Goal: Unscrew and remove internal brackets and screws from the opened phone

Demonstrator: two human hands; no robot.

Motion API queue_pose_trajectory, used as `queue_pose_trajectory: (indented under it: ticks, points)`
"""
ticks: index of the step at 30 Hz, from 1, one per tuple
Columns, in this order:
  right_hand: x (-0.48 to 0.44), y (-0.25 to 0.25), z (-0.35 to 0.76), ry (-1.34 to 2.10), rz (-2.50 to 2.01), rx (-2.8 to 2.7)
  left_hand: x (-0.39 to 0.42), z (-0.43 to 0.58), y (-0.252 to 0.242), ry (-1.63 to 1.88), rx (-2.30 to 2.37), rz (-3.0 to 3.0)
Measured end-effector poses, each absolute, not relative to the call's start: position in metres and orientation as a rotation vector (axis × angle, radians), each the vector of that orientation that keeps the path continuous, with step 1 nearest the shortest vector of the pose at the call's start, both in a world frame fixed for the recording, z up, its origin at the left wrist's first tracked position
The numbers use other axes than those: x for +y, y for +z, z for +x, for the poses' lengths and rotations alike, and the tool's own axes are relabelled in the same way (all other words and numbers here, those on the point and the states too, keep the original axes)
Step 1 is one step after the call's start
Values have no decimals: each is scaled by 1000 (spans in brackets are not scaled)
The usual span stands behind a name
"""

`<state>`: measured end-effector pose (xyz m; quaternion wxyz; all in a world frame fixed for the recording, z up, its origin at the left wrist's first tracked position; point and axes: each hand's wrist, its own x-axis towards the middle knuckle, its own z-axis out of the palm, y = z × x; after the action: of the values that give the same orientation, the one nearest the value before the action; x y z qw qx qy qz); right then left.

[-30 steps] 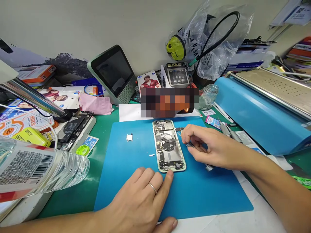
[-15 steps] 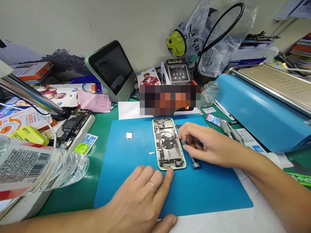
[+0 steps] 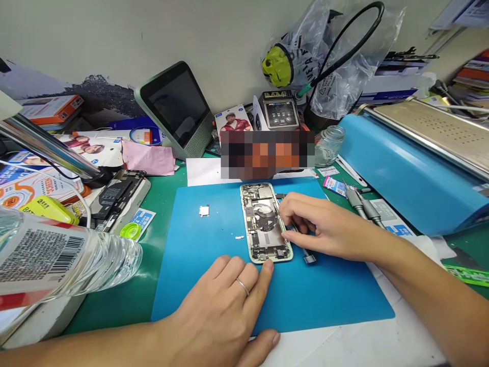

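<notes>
An opened phone body [image 3: 273, 224] with a pale green frame lies on the blue mat [image 3: 198, 275], its inner boards and a round dark coil area showing. My left hand [image 3: 225, 306] rests below it, index finger stretched to its bottom edge and thumb apart, holding nothing. At the phone's right edge, my right hand [image 3: 321, 227] has thumb and fingers drawn together. Whatever is between them is hidden. Under that hand lies a dark strip-like part [image 3: 309, 257], mostly covered. Left of the phone are a small silver plate [image 3: 205, 210] and a tiny pale piece [image 3: 239, 237].
A water bottle [image 3: 69, 260] juts in from the left, near another opened phone [image 3: 118, 199]. Screwdrivers [image 3: 362, 206], a glass jar [image 3: 329, 145] and a blue roll machine [image 3: 405, 173] stand right. A tablet-like display [image 3: 175, 109] is behind.
My right hand's fingers have shifted slightly along the phone's right edge. The view has moved a little; my left index finger stays at the bottom edge.
</notes>
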<state>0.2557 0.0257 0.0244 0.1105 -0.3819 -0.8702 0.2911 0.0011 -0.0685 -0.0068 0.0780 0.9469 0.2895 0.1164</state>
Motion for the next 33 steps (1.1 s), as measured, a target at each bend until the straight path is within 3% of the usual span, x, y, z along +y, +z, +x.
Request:
queue_pose_trajectory:
  ticks: [9,18,33]
  points:
    - [-12,36,258,824,-1375,-2566,-72,0,-1,320,877,2765]
    - [-46,23,257,401,-1701,-2324,-70,1,-9,428,853,2862]
    - [-1,18,276,153,-1800,-2173,-70,0,-7,397,859,2835]
